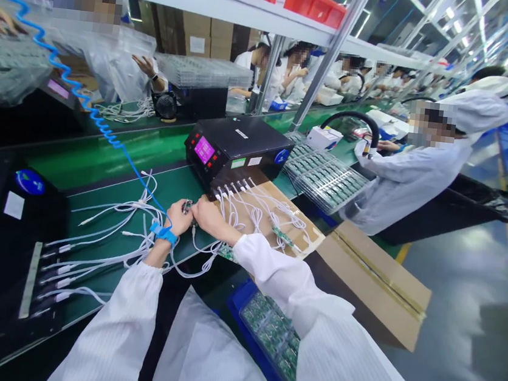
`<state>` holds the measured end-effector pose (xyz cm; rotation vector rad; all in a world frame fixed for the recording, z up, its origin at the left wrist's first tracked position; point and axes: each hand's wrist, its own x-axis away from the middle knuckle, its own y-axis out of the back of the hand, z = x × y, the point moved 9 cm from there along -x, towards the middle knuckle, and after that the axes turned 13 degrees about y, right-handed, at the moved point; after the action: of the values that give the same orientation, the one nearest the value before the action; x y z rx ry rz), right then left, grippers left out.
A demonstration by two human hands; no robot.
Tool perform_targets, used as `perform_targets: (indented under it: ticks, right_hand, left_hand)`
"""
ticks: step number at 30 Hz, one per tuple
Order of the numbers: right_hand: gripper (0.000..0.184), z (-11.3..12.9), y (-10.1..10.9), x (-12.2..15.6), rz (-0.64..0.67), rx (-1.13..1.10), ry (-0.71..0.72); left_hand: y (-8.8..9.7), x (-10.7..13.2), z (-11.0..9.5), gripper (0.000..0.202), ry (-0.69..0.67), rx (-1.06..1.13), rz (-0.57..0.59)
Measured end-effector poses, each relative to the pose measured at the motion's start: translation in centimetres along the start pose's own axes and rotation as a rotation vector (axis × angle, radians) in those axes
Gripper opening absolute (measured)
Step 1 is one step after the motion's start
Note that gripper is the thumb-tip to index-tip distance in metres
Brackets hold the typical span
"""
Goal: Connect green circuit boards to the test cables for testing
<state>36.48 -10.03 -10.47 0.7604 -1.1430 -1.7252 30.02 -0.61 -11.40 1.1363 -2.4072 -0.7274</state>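
Left hand [178, 217] has a small part [186, 207] pinched in its fingertips; right hand [210, 217] is curled up close to it, can't tell from my feed if it's grasping anything. Part reads dark with pale bits, mostly finger-covered. Left sleeve [106, 320] comes in from 7 o'clock, right sleeve [331, 321] from 4. Part sits at 1 o'clock of left hand, 10 of right. Black box [246, 139] at 1 from both.

Finely striped white sleeves [115, 315], gathered cuffs [149, 271], blue left-wrist strap [163, 233], coiled blue cord [105, 131]
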Motion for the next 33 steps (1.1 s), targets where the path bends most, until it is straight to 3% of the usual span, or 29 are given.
perform_targets:
  ticks: [8, 17, 21, 24, 29, 33]
  right_hand:
    - [0.04, 1.9, -1.3, 4.2, 0.149, -0.117, -0.053]
    - [0.037, 1.0, -3.2, 3.3, 0.036, -0.434, -0.018]
    - [0.023, 1.0, -3.5, 3.3, 0.008, -0.453, 0.048]
    - [0.025, 1.0, -3.8, 3.3, -0.003, -0.454, 0.088]
    - [0.029, 0.4, -3.0, 3.0, -0.016, -0.249, -0.003]
    - [0.051, 1.3, -0.8, 3.7, 0.004, -0.189, 0.118]
  left_hand:
    - [0.9, -1.5, 1.1, 0.021, 0.048, 0.049, -0.044]
    - [0.8, -2.1, 1.9, 0.015, 0.078, 0.155, -0.086]
    - [2.1, -2.5, 1.5, 0.013, 0.088, 0.229, -0.186]
    - [3.3, -2.7, 1.0, 0.015, 0.09, 0.298, -0.251]
    - [3.8, -0.8, -0.1, 0.024, 0.075, 0.402, -0.196]
    - [4.9, 3.3, -1.2, 0.037, -0.009, 0.515, -0.161]
